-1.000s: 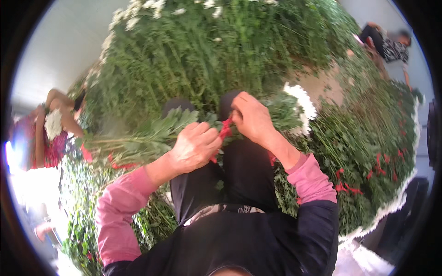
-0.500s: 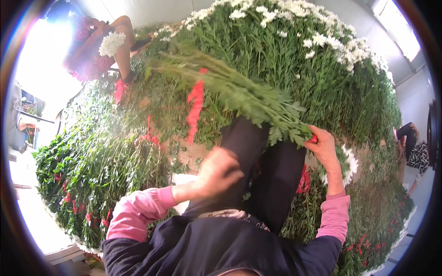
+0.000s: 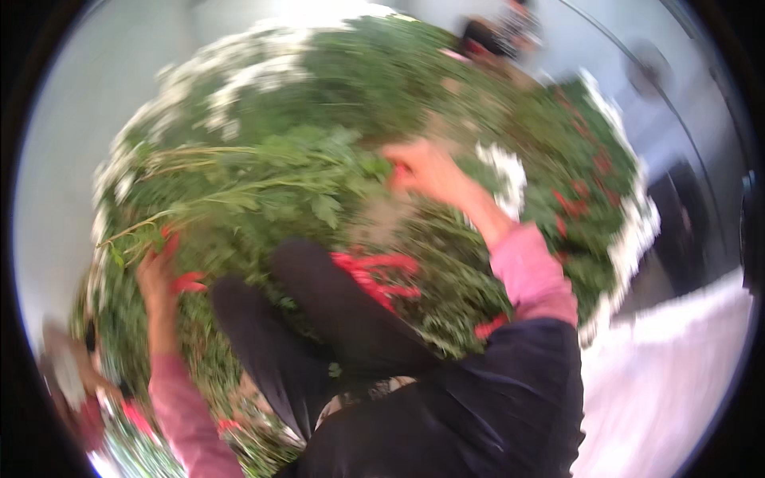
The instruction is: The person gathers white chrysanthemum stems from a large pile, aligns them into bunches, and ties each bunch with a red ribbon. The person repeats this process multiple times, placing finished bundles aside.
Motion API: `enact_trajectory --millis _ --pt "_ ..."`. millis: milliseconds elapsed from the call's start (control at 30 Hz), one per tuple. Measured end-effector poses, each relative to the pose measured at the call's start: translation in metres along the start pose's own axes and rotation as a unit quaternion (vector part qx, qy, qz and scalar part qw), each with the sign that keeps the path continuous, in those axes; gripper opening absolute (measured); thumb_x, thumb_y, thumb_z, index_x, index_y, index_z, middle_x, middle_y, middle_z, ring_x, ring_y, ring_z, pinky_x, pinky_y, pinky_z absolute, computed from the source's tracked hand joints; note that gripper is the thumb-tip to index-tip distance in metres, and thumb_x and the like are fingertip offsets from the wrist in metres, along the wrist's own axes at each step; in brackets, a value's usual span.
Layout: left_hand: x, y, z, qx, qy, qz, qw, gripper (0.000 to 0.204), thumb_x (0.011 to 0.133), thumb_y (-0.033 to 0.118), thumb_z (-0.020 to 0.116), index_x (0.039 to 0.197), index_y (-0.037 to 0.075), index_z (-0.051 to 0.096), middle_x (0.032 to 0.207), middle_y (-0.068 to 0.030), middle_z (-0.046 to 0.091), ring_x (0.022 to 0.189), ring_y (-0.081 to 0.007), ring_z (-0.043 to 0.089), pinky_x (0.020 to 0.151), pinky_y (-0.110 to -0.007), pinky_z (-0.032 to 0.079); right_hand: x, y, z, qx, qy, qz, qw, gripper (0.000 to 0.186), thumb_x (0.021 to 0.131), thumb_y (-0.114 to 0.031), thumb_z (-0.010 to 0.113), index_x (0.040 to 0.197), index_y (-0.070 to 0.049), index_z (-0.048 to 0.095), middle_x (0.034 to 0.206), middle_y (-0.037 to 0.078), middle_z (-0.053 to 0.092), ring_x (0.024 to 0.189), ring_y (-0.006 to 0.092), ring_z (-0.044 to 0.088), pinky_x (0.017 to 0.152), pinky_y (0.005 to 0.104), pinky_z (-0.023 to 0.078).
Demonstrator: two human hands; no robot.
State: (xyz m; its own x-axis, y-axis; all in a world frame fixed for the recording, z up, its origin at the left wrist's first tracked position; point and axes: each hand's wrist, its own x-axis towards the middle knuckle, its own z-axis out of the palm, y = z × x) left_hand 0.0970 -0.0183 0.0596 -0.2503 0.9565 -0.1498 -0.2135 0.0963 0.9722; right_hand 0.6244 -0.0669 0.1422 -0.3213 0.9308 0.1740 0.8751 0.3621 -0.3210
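Note:
My right hand (image 3: pixel 430 171) is closed round a bunch of leafy chrysanthemum stems (image 3: pixel 263 179), held crosswise beyond my knees. Something small and red shows at its fingers. The bare stem ends point left. White blooms (image 3: pixel 508 179) show just past my right wrist; whether they belong to this bunch I cannot tell. Near the stem ends is my left hand (image 3: pixel 159 271), smeared by motion, beside a red ribbon strip (image 3: pixel 190 283). Whether its fingers grip the ribbon or the stems is unclear.
Cut white chrysanthemums (image 3: pixel 263 76) lie heaped along the far side. More flowers with red ties (image 3: pixel 570 203) are stacked at the right. Red ribbons (image 3: pixel 378 275) lie beside my knee. Other people sit at the far top (image 3: pixel 510 36) and lower left (image 3: pixel 76 370).
The view has swung to the right. My left hand has gone from above my lap out to the bunch's stem ends. My right hand keeps its hold on the bunch.

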Motion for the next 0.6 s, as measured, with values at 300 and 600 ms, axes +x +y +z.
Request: enact_trajectory --millis 300,600 --pt "0.027 0.019 -0.158 0.273 0.109 0.047 0.955 0.028 0.096 0.014 0.052 0.117 -0.002 0.062 0.087 -0.0088 0.062 0.072 -0.0235 0.067 0.059 -0.044 0.061 -0.209 0.104 -0.184 -0.434 0.160 0.111 0.879 0.048 0.074 -0.030 0.080 0.119 -0.018 0.067 0.090 0.002 0.066 0.092 0.0205 0.064 0.088 0.0375 0.043" --pt "0.000 -0.020 -0.247 0.452 0.196 0.008 0.870 0.025 0.089 0.011 0.058 0.110 0.000 0.067 0.083 -0.0100 0.065 0.071 -0.0222 0.068 0.059 -0.040 0.058 -0.286 0.168 -0.168 -0.535 0.119 0.283 0.787 0.062 0.070 -0.025 0.082 0.129 -0.022 0.062 0.101 0.000 0.063 0.100 0.0214 0.060 0.098 0.0408 0.040"
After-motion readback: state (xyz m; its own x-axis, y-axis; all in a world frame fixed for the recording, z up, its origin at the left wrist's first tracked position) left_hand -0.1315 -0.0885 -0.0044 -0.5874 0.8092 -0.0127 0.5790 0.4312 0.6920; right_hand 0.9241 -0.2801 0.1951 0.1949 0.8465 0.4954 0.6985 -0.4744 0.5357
